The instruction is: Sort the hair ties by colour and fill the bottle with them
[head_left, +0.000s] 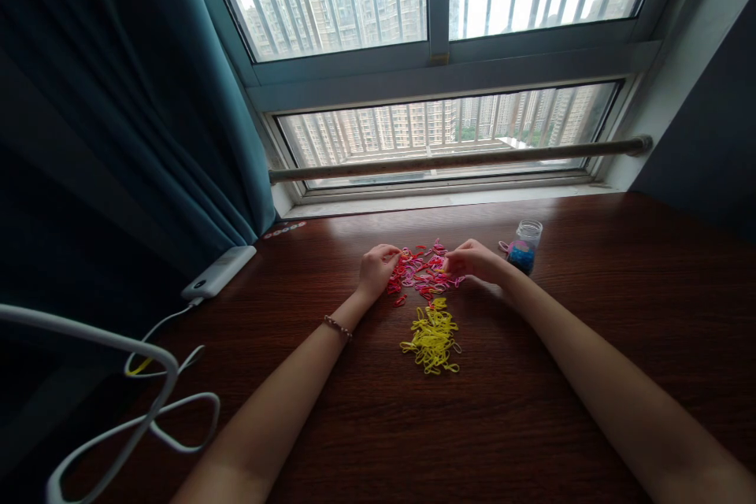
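Red and pink rubber bands (422, 272) lie in a loose pile on the dark wooden table (502, 409). My left hand (378, 268) is at the pile's left edge, its fingers pinched together; what they hold, if anything, is too small to name. At the right edge, my right hand (468, 260) also has its fingers closed, and their tips are partly hidden. Nearer to me is a heap of yellow rubber bands (434, 339). A clear jar (529, 235) with blue contents stands just beyond my right wrist, partly hidden by the forearm.
A white power strip or box (218, 272) with a cable (171, 319) lies at the left beside the blue curtain (194, 94). Thick white tubing (106, 339) loops across the lower left. Behind the table is a window with a metal rail (461, 161).
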The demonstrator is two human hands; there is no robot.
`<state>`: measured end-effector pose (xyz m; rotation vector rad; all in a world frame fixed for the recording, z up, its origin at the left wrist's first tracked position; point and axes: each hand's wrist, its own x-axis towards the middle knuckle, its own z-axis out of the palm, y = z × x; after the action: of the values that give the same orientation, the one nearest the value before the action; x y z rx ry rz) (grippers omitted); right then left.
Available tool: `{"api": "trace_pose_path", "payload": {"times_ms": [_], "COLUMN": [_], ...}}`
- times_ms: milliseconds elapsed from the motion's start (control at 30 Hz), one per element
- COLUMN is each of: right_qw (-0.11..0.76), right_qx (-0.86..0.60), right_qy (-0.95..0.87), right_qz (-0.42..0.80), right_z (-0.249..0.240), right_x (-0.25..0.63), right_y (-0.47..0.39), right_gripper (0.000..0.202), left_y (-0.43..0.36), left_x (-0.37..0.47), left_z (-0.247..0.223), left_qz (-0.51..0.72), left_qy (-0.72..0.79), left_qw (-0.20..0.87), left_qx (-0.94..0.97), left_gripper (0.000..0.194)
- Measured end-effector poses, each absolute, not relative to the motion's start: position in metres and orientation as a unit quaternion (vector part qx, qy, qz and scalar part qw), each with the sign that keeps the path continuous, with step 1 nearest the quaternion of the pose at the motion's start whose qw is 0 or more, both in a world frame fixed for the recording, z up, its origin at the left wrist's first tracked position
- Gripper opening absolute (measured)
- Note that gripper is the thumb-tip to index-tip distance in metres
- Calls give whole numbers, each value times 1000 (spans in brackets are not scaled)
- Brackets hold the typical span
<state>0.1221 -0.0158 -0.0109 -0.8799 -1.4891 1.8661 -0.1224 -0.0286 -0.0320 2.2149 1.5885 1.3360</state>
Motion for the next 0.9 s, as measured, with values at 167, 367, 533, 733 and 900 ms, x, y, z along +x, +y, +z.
{"api": "trace_pose_path", "payload": {"times_ms": [167, 367, 533, 733, 900], "right_qw": [-19, 132, 105, 52, 54], "right_qx": [-230, -301, -270, -265, -259], "right_qy": [-615, -692, -749, -811, -831], "right_qz": [754, 643, 596, 519, 490], "right_z": [10, 0, -1, 0, -6], "right_x": [123, 118, 112, 98, 92], "right_y": [-33, -27, -26, -34, -38], "right_gripper": [34, 31, 31, 32, 23], "left_y": [-28, -48, -67, -65, -52], "left_x": [-119, -106, -95, -100, -111], "left_z": [-30, -4, 16, 15, 5], "left_qz": [454, 406, 227, 228, 353], "left_qy": [518, 424, 349, 372, 432], "left_qw": [159, 361, 489, 476, 386], "left_qx": [707, 724, 767, 763, 734], "left_gripper": [20, 22, 21, 36, 37]}}
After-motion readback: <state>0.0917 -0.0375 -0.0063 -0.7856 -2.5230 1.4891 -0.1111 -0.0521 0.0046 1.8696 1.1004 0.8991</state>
